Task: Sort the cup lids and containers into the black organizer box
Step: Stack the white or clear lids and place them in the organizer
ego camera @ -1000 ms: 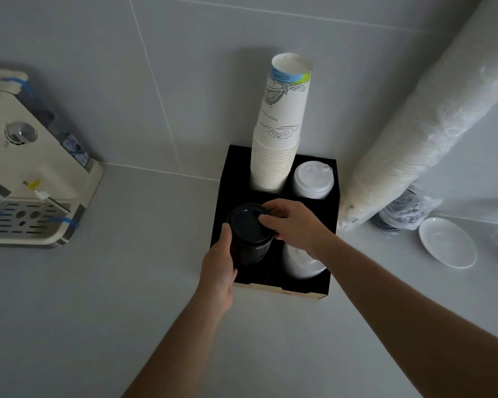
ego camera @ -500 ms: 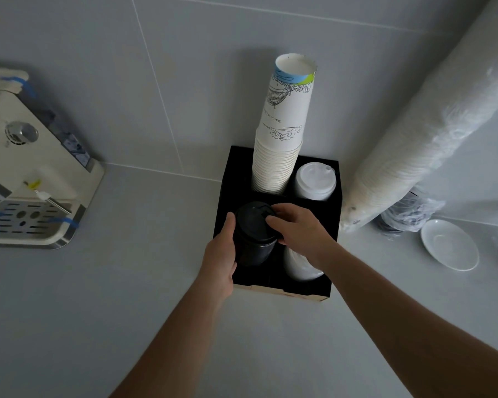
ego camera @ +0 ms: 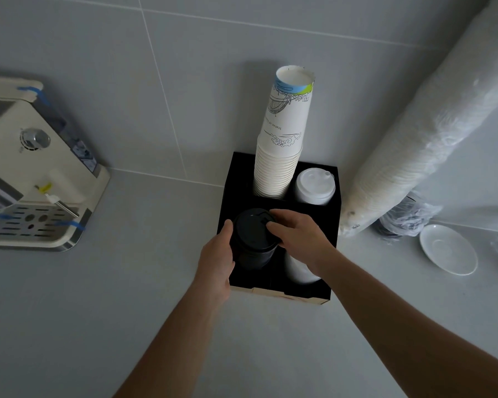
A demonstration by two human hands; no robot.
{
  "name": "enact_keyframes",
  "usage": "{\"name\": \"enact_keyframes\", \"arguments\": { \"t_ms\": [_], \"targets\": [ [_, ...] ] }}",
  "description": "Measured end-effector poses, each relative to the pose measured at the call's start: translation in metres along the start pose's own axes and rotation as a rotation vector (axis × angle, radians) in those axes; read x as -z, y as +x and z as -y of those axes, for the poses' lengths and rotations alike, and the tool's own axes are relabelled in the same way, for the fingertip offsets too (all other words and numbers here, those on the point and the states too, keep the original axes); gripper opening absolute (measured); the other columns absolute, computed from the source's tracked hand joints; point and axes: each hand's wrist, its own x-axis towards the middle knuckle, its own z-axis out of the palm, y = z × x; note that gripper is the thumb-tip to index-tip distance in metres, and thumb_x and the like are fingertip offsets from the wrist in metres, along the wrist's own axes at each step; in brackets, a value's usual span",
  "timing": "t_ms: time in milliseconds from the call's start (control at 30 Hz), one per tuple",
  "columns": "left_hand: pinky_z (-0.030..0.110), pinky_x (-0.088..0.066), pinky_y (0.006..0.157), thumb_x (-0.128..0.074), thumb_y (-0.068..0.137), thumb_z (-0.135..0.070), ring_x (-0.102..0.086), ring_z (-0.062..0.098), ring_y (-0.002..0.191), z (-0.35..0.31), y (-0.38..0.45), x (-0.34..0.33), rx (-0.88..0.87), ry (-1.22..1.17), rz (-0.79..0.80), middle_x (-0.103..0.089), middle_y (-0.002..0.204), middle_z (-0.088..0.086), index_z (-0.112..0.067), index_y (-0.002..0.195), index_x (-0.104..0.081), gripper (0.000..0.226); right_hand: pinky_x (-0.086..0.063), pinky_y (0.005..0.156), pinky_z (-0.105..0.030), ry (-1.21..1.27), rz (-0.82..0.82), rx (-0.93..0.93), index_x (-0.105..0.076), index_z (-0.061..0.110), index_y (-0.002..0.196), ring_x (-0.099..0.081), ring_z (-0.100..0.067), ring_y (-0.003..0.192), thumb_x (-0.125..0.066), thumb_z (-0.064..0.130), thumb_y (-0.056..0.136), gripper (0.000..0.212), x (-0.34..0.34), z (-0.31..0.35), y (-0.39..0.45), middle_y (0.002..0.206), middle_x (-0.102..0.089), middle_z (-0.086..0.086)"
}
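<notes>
- Far left on the grey counter [ego camera: 127, 282] sits a cream coffee machine [ego camera: 32, 168], its slotted metal drip tray [ego camera: 32, 225] facing out and strips of blue tape stuck along its edges.
- The person's left hand [ego camera: 216, 262] comes up against the near left side of the black organizer box [ego camera: 233, 179]; its thumb lies up along the side of a stack of black lids [ego camera: 252, 237], and the rest of its fingers are hidden behind the stack, so how tightly it holds I can't tell.
- That stack of black lids stands in the box's front left compartment, rising above the rim.
- The right hand [ego camera: 299, 239] reaches across from the right and rests over the top lid, fingers curled down around its far and right edge, gripping it.
- Behind the black stack, in the back left compartment, a tall column of white paper cups [ego camera: 282, 156] stands mouth-down, printed with line drawings and a blue-green band.
- Back right holds a stack of white lids [ego camera: 315, 185]; in front right, something white [ego camera: 299, 271] shows under the right wrist, too covered to name.
- Further right, a long sleeve of wrapped white cups [ego camera: 431, 133] leans against the tiled wall, its lower end on the counter just beside the box.
- A white saucer [ego camera: 449, 249] lies near the right edge.
</notes>
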Motion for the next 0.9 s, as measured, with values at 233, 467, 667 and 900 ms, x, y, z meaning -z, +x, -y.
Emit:
{"name": "enact_keyframes", "arguments": {
  "t_ms": [233,467,667,900],
  "targets": [
    [0.025,-0.04,0.091,-0.05,0.093,-0.046,-0.058,0.007,0.105,-0.009,-0.013,0.007,-0.069,0.003,0.021,-0.065,0.117,-0.006,-0.019,0.124,-0.06,0.042,-0.052,0.102,-0.04,0.014,-0.041,-0.014,-0.074,0.05,0.094,-0.069,-0.01,0.101,-0.066,0.028,0.085,0.025,0.004,0.003,-0.007,0.099,-0.077,0.014],
    [0.034,-0.048,0.099,-0.06,0.089,-0.033,-0.064,0.009,0.103,-0.048,-0.026,0.016,-0.501,0.325,-0.075,-0.068,0.101,-0.013,-0.032,0.1,-0.068,0.013,-0.044,0.105,-0.028,-0.021,-0.149,-0.006,-0.064,0.022,0.131,-0.063,-0.01,0.112,-0.067,0.027,0.09,0.042,0.041,0.004,-0.018,0.125,-0.07,0.005],
    [0.006,-0.046,0.081,-0.065,0.086,-0.034,-0.065,-0.01,0.091,-0.089,-0.031,-0.031,-0.704,0.734,0.186,-0.07,0.098,-0.018,-0.024,0.113,-0.069,0.029,-0.039,0.095,-0.021,-0.215,-0.284,0.036,-0.064,0.019,0.131,-0.063,-0.012,0.112,-0.066,0.027,0.09,0.042,0.086,0.002,-0.003,0.123,-0.071,0.0],
    [0.029,-0.049,0.079,-0.056,0.088,-0.031,-0.066,0.02,0.089,-0.103,0.012,-0.107,-0.672,1.259,0.336,-0.072,0.091,0.006,-0.016,0.087,-0.069,0.019,-0.037,0.089,-0.02,-0.578,-0.271,0.099,-0.056,0.017,0.139,-0.062,-0.027,0.118,-0.064,0.028,0.091,0.05,0.111,-0.007,0.025,0.129,-0.068,-0.008]
  ]
}}
